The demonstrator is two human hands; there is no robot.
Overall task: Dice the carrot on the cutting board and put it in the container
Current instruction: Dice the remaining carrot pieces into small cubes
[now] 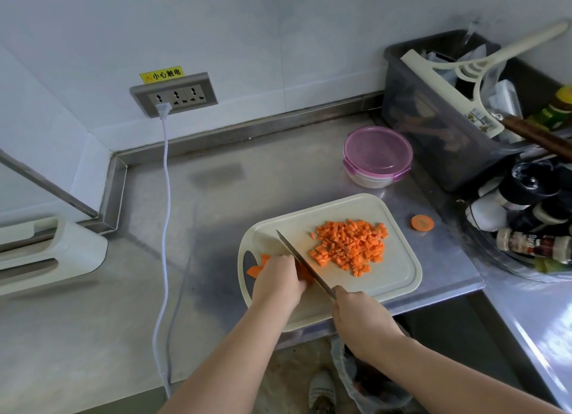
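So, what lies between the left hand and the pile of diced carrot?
In the head view, the knife blade, gripped by the right hand, lies between the left hand and the diced carrot; beyond it, bare cutting board.

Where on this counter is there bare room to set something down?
Bare counter between the white cable and the cutting board, and behind the board left of the container. Crowded right: carrot slice, grey bin, spice bottles.
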